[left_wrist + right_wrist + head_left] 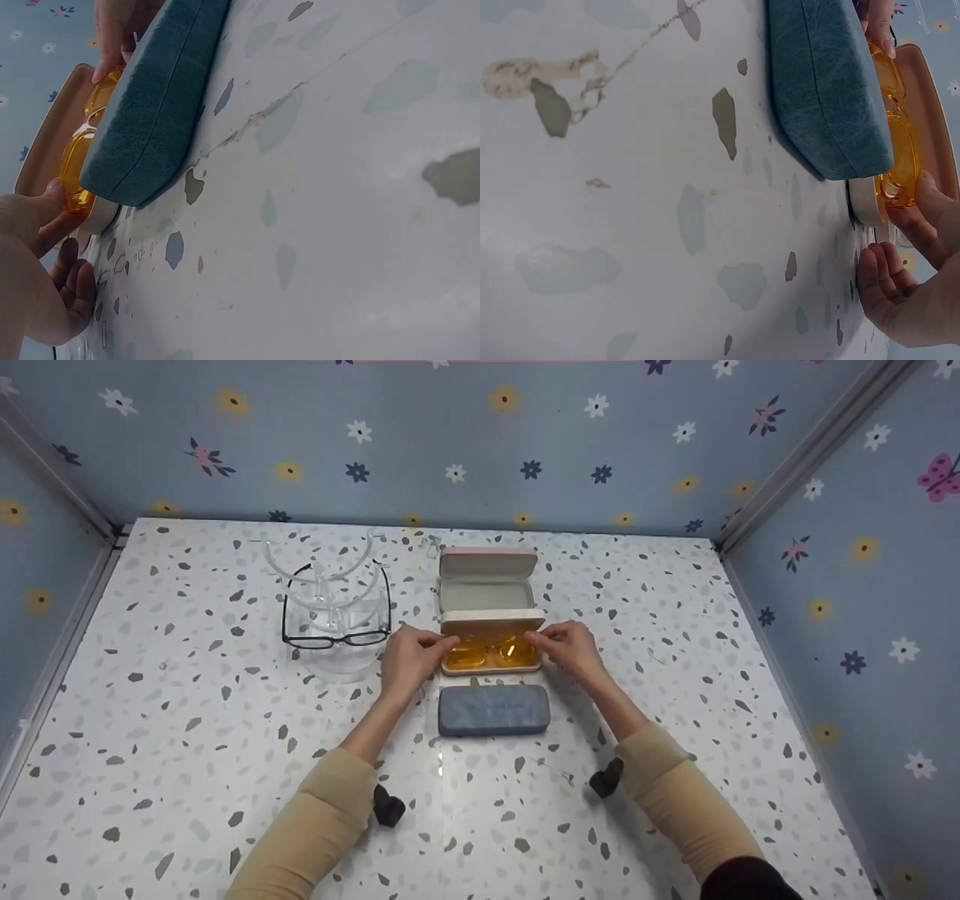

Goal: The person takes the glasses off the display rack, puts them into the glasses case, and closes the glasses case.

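Observation:
Yellow-lensed glasses (471, 653) lie at an open glasses case (491, 669) with a tan lining, their lenses overlapping its lower half in the head view. At the left end of the frame, my left hand (410, 658) pinches the glasses between thumb and forefinger. My right hand (574, 649) pinches the opposite end the same way. Both wrist views show the amber frame (77, 161) between thumb and finger, with the other fingers loosely curled near the tabletop. A closed blue-grey glasses case (493, 710) lies just in front, hiding part of the open case in the wrist views.
Behind stands another open case (487, 594) with a pale lining. Black-framed glasses (334, 641) sit on a clear display stand (341, 667) left of my left hand. The speckled table (480, 825) ends at flowered panels (480, 442) at the back and sides.

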Motion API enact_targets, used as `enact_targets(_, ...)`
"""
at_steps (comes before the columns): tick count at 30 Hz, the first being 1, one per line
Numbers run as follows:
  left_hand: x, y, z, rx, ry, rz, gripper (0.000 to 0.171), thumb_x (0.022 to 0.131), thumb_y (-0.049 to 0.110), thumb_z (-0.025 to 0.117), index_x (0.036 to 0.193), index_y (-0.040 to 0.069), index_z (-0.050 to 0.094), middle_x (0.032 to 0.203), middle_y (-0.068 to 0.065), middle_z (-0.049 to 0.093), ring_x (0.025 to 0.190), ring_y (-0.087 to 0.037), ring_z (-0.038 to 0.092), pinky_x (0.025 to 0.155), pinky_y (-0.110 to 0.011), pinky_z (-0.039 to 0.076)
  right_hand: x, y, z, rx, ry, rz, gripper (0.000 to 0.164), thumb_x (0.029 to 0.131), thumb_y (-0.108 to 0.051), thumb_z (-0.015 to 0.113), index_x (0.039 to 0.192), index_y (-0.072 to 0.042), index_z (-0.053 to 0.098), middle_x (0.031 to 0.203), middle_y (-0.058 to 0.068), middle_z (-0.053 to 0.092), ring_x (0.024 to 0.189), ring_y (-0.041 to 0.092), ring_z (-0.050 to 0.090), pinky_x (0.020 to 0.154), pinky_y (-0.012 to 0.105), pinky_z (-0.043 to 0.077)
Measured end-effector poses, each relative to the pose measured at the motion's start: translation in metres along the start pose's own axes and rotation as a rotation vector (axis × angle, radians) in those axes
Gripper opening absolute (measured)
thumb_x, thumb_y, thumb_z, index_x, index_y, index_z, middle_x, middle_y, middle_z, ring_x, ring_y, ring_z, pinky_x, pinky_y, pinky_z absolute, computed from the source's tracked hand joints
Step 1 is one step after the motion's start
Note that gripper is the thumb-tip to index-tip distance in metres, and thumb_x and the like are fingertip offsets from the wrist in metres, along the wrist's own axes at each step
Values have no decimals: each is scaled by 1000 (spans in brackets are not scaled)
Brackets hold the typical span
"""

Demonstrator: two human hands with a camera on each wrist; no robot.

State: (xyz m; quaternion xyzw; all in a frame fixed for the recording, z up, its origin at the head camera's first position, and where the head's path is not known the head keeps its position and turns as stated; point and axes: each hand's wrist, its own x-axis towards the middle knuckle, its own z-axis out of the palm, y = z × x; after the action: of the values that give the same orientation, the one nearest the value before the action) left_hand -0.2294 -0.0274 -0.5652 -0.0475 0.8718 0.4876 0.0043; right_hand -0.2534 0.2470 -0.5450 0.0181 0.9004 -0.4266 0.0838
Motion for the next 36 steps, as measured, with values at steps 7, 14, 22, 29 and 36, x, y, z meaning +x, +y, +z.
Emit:
enact_targets(7, 0, 0, 2, 3, 26, 14, 29, 89, 40, 80, 94, 12, 84, 97, -7, 79, 86, -22, 70, 70, -31, 49, 1, -1, 2, -20, 24, -24, 30, 95, -32, 76, 95, -2, 81, 85, 8, 75, 65, 9, 56, 59, 20, 46)
enact_targets(14, 1, -3, 7, 33, 56, 26, 31, 87, 40, 83, 97, 11, 84, 103, -10, 76, 97, -26, 68, 86, -40, 52, 2, 1, 4, 1, 59, -14, 27, 93, -28, 79, 96, -1, 80, 90, 13, 77, 64, 8, 58, 58, 17, 48)
enact_targets(22, -1, -5, 8, 44, 56, 58, 28, 88, 35, 82, 104, 12, 83, 104, -11, 76, 97, -28, 66, 88, -41, 50, 0, 2, 5, 4, 90, -10, 25, 92, -26, 80, 97, -2, 80, 94, 15, 78, 65, 8, 59, 59, 16, 49)
enact_targets(29, -4, -6, 6, 20, 62, 53, 29, 87, 31, 83, 108, 11, 82, 97, -13, 69, 91, -26, 61, 84, -39, 47, -2, 1, 4, 19, 81, 28, 25, 91, -27, 81, 102, -5, 80, 100, 13, 78, 75, 11, 64, 64, 17, 53)
enact_targets(36, -5, -6, 1, -18, 77, 55, 32, 93, 37, 76, 105, 8, 82, 91, -13, 68, 86, -26, 60, 80, -37, 45, -2, 3, 1, 48, 86, 74, 34, 89, -36, 82, 108, -8, 77, 103, 11, 73, 80, 15, 62, 63, 21, 53)
